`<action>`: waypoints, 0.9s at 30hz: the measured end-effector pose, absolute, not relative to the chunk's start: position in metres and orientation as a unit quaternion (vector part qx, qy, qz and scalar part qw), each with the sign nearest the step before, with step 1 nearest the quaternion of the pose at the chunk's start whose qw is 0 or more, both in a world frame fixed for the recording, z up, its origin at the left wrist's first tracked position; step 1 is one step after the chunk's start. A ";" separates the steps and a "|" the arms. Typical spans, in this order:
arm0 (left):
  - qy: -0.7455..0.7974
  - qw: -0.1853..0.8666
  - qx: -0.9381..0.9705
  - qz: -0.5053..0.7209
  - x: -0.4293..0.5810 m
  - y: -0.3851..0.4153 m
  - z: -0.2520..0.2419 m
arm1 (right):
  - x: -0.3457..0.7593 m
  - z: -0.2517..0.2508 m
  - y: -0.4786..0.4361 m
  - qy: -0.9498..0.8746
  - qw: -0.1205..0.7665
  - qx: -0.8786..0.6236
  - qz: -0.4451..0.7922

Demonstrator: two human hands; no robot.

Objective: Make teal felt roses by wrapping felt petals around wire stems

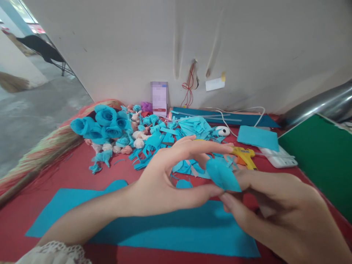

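A small curved blue crepe-paper petal (222,175) is held up between my two hands, above the table. My right hand (286,205) pinches its lower right edge with thumb and index finger. At its lower left, the thumb of my left hand (167,179) presses against it. The left index finger arches over the top, and other left fingers are partly hidden behind the petal. Beneath my hands lies a long sheet of blue crepe paper (165,234), flat on the red tabletop (104,181).
Blue paper roses (106,115) stand at the left near small pink and blue flowers (126,149). Cut blue scraps (195,126) fill the middle. A yellow glue gun (244,156), white power strip (280,159) and green board (321,161) are on the right. A phone (159,99) leans on the wall.
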State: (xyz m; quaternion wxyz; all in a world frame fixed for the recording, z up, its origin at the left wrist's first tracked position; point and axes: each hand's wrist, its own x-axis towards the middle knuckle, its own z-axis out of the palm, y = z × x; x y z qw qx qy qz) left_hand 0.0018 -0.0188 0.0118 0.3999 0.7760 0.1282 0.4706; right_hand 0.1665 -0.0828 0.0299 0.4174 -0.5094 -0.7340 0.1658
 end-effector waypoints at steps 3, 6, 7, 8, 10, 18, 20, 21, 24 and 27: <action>0.122 0.384 0.789 0.464 0.000 -0.019 0.011 | 0.163 0.030 -0.082 -0.706 0.418 -0.519 0.239; 0.114 0.361 0.805 0.457 -0.001 -0.019 0.013 | 0.163 0.030 -0.082 -0.674 0.402 -0.548 0.289; 0.113 0.352 0.811 0.453 -0.001 -0.018 0.014 | 0.164 0.030 -0.081 -0.671 0.397 -0.550 0.299; 0.114 0.343 0.818 0.448 -0.001 -0.018 0.015 | 0.166 0.030 -0.080 -0.673 0.393 -0.545 0.310; 0.113 0.323 0.834 0.433 -0.002 -0.017 0.018 | 0.169 0.031 -0.078 -0.685 0.366 -0.525 0.348; 0.079 0.270 0.870 0.406 -0.003 -0.012 0.026 | 0.174 0.029 -0.080 -0.621 0.312 -0.539 0.476; 0.072 0.265 0.876 0.398 -0.003 -0.010 0.026 | 0.173 0.030 -0.081 -0.606 0.308 -0.555 0.480; 0.069 0.264 0.878 0.393 -0.004 -0.009 0.026 | 0.174 0.031 -0.081 -0.606 0.307 -0.552 0.484; 0.048 0.264 0.882 0.386 -0.005 -0.006 0.026 | 0.177 0.033 -0.076 -0.620 0.287 -0.517 0.516; 0.038 0.266 0.884 0.382 -0.006 -0.006 0.025 | 0.180 0.035 -0.072 -0.618 0.240 -0.488 0.567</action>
